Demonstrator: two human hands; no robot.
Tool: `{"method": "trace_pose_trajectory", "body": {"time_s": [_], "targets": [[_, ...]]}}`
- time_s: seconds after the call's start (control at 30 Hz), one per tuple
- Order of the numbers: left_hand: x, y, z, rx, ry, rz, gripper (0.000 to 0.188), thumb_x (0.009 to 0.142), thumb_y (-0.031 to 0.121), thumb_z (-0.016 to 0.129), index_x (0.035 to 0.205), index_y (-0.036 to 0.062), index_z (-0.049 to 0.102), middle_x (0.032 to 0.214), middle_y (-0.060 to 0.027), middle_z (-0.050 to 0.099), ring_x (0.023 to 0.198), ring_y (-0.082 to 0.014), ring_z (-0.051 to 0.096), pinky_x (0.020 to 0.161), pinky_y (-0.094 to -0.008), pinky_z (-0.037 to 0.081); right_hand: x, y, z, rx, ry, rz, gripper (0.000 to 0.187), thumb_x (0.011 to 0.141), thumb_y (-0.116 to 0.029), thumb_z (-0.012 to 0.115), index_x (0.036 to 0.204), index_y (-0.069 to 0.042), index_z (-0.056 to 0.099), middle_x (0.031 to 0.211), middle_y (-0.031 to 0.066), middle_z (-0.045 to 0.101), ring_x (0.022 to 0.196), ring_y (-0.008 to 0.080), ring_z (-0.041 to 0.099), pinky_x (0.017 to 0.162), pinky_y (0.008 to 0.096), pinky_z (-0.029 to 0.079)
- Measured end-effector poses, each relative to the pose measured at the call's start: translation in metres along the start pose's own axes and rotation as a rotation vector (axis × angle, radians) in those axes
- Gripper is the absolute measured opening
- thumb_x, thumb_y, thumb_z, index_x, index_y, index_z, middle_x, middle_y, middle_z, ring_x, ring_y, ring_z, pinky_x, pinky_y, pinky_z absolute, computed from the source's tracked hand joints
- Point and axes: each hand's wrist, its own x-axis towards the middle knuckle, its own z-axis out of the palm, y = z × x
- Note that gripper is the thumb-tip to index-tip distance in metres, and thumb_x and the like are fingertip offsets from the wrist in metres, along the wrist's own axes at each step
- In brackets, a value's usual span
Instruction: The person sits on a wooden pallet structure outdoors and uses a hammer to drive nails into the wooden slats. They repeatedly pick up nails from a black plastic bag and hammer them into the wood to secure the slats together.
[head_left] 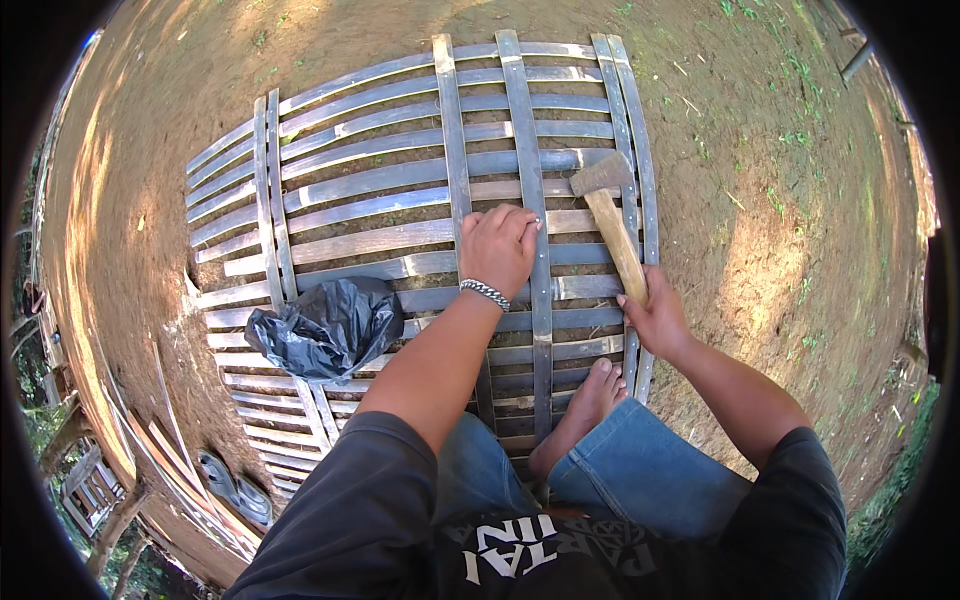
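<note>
— Head view: what's nearest?
— A bare foot rests on the bamboo lattice panel.
— And the hands?
— Right hand is wrapped around a hammer handle near the panel's right edge; left hand presses flat, fingers bent, on a central upright slat.
— Anything else?
— A black plastic bag lies toward the panel's left side.

The left hand reaches forward, arm nearly straight, palm down with fingers curled. The right hand is closed in a firm grip, forearm angled inward.
</note>
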Motion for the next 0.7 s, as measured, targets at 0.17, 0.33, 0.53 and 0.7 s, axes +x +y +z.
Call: {"method": "trace_pose_trajectory", "body": {"time_s": [0.17,0.33,0.53,0.7], "targets": [[-0.001,-0.003,0.0,-0.025,0.0,-0.027,0.006,0.09,0.018,0.075,0.091,0.0121,0.076,0.096,-0.0002,0.075,0.087,-0.0226,0.068,0.085,-0.0376,0.044,-0.008,-0.013,0.0,-0.088,0.0,-0.038,0.039,0.099,-0.009,0.066,0.132,0.0,0.048,0.095,0.0164,0.066,0.074,0.0242,0.07,0.071,0.039,0.055],[-0.001,-0.001,-0.001,-0.035,-0.014,-0.052,0.007,0.089,0.019,0.077,0.09,0.0129,0.078,0.095,0.0007,0.074,0.087,-0.0217,0.068,0.086,-0.0369,0.044,-0.013,-0.035,-0.006,-0.071,0.052,-0.062,0.042,0.098,-0.015,0.064,0.136,-0.005,0.048,0.101,0.0288,0.068,0.094,0.0498,0.068,0.081,0.0529,0.053],[-0.001,-0.001,0.0,-0.01,-0.015,-0.042,0.006,0.089,0.019,0.077,0.089,0.0132,0.079,0.094,0.001,0.074,0.086,-0.0213,0.068,0.086,-0.037,0.044,-0.006,-0.039,-0.008,-0.209,-0.022,0.012,0.043,0.098,-0.014,0.062,0.138,-0.008,0.046,0.097,0.0317,0.069,0.092,0.0539,0.067,0.081,0.0578,0.052],[-0.001,0.0,0.0,-0.002,-0.001,-0.049,0.006,0.088,0.019,0.078,0.088,0.0133,0.078,0.093,0.0011,0.074,0.086,-0.0214,0.068,0.085,-0.0376,0.045,-0.004,-0.039,-0.004,-0.184,-0.006,0.026,0.043,0.099,-0.014,0.06,0.138,-0.007,0.044,0.094,0.0326,0.068,0.092,0.0544,0.067,0.082,0.059,0.052]]}}
